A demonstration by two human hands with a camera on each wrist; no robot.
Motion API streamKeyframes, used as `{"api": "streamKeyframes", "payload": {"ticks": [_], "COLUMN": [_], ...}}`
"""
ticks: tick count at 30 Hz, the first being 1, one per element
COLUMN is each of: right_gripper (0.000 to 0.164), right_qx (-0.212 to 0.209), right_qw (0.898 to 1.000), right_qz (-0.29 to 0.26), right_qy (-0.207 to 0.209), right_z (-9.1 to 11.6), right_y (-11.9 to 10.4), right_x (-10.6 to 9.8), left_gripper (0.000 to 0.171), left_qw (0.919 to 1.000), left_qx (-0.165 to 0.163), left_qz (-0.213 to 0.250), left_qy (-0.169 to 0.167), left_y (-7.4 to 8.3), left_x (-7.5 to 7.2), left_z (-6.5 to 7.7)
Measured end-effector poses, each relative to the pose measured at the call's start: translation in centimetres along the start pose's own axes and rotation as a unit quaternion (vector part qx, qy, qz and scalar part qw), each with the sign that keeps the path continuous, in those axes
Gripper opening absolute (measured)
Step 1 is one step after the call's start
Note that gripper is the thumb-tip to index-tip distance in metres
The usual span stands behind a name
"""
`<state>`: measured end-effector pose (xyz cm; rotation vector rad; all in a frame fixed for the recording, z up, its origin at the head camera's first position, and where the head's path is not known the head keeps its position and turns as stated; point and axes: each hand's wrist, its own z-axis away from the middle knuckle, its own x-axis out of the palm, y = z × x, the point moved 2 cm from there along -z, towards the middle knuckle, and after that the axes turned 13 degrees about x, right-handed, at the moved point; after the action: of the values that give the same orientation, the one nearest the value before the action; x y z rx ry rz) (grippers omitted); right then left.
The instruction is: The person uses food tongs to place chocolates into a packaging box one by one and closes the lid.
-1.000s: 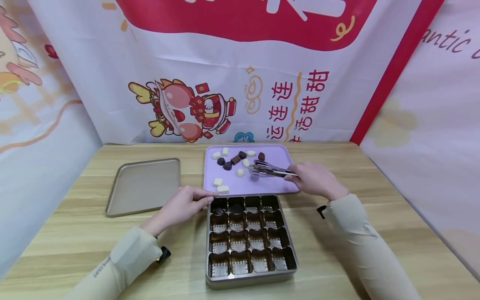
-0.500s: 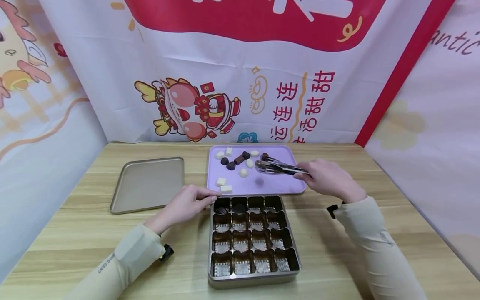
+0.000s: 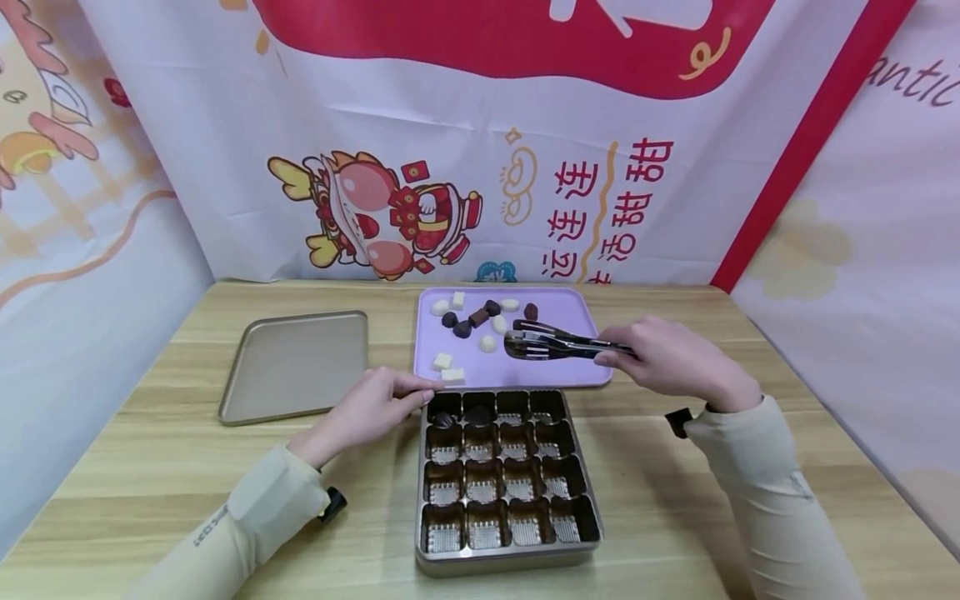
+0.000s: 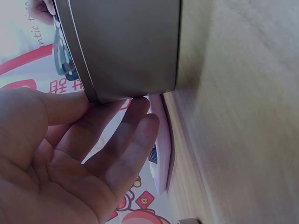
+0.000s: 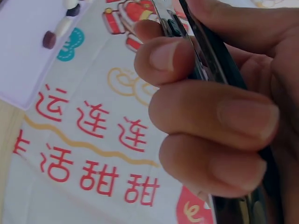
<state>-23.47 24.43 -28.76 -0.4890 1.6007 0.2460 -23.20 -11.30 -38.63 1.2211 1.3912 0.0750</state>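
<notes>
In the head view, my right hand (image 3: 671,358) holds a pair of metal tongs (image 3: 566,346) above the right part of a lilac tray (image 3: 555,367). Whether anything sits between the tong tips cannot be made out. Dark, brown and white chocolates lie on the tray, among them a brown one (image 3: 531,312) just behind the tongs. My left hand (image 3: 371,414) grips the back left corner of a metal box (image 3: 510,565), thumb and fingertips against its walls in the left wrist view. Two dark chocolates (image 3: 478,416) occupy the box's back row, in its two left compartments.
A shallow bronze-coloured baking tray (image 3: 300,367) lies on the wooden table (image 3: 150,492) at the left. Printed cloth (image 3: 450,108) hangs behind the table and along its sides. The lilac tray stands right behind the box.
The right hand has drawn the tongs a little to the right and up off the tray. My left hand stays at the box corner. The head view has shifted slightly.
</notes>
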Motion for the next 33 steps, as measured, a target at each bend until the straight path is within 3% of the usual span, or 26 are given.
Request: {"api": "streamKeyframes", "payload": {"ticks": [8, 14, 25, 33], "right_gripper": [0.009, 0.009, 0.019, 0.017], "right_qx": [-0.018, -0.043, -0.063, -0.037], "right_qw": [1.000, 0.999, 0.996, 0.994], "right_qz": [0.011, 0.018, 0.027, 0.017], "right_qy": [0.000, -0.026, -0.061, -0.101], "right_z": [2.0, 3.1, 2.6, 2.3], "right_y": [-1.9, -3.0, -3.4, -3.0], "right_x": [-1.5, -2.3, -1.7, -1.1], "left_gripper": [0.024, 0.022, 0.022, 0.022], "left_qw": [1.0000, 1.0000, 0.9999, 0.9999], "left_qx": [0.001, 0.001, -0.012, -0.013], "left_qz": [-0.001, -0.004, 0.004, 0.000], "left_qy": [0.004, 0.003, 0.002, -0.001], "left_y": [0.2, 0.3, 0.1, 0.1], "left_x": [0.1, 0.1, 0.0, 0.0], "left_z": [-0.1, -0.2, -0.1, -0.2]}}
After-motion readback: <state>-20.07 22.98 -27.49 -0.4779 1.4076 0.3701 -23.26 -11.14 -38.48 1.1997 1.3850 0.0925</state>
